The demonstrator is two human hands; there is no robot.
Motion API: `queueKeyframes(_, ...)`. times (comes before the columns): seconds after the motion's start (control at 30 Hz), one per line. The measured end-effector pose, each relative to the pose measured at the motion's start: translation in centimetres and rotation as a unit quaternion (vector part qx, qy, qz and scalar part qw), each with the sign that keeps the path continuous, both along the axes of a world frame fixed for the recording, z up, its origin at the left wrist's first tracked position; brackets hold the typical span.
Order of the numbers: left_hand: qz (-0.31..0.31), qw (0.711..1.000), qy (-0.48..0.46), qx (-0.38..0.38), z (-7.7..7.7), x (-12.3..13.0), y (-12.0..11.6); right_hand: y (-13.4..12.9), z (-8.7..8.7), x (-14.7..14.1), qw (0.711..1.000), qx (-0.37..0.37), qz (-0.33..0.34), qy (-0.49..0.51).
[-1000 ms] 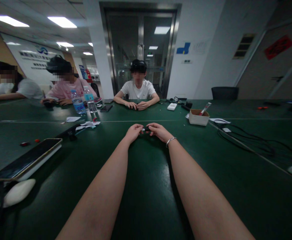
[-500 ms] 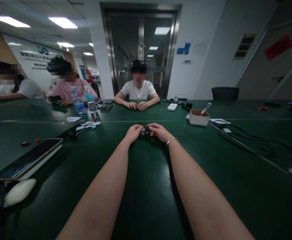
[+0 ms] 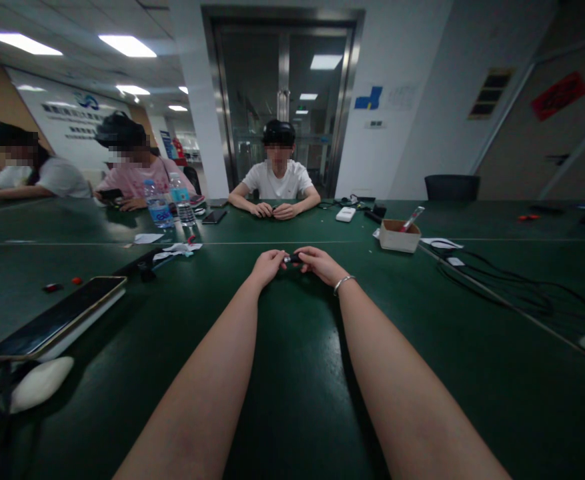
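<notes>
Both my hands meet over the middle of the green table point(image 3: 292, 347). Between them is a small black object with a silver end point(image 3: 291, 259). My left hand point(image 3: 269, 267) pinches its silver end with thumb and forefinger. My right hand point(image 3: 318, 264), with a silver bracelet point(image 3: 343, 285) at the wrist, grips the black end. The object is too small to make out in detail, and my fingers hide part of it.
Left lie a phone on a white box point(image 3: 62, 320), a white rounded item point(image 3: 42, 385) and paper scraps point(image 3: 178, 251). Two water bottles point(image 3: 157, 205) stand farther back. Right are a small open box point(image 3: 399, 237) and black cables point(image 3: 502, 280). A person point(image 3: 278, 177) sits opposite.
My hands and the small object have hardly moved. At the left, the two seated persons' heads have shifted slightly.
</notes>
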State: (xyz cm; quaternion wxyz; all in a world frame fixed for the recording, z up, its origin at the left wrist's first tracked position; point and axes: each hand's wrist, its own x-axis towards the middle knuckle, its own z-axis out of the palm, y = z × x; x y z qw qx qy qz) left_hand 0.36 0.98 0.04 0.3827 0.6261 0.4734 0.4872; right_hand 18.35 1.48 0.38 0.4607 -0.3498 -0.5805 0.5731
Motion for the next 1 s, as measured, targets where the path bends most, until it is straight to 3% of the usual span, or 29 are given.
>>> queueKeyframes(0.2, 0.011, 1.0, 0.007, -0.007, -0.5, -0.2, 0.6, 0.0, 0.0, 0.1, 1.0, 0.005, 0.004, 0.004)
queueKeyframes(0.33, -0.018, 0.999, 0.033, 0.006, -0.8, -0.3, 0.9, 0.0, -0.1, 0.1, 1.0, 0.005, 0.004, 0.003)
queueKeyframes(0.5, -0.008, 1.0, -0.014, 0.007, -0.2, 0.0, 0.2, 0.2, -0.2, 0.1, 1.0, 0.004, 0.0, 0.005)
queueKeyframes(1.0, 0.0, 1.0, 0.002, -0.019, 0.5, 0.2, -0.5, 0.2, -0.2, 0.1, 1.0, 0.007, 0.003, 0.007)
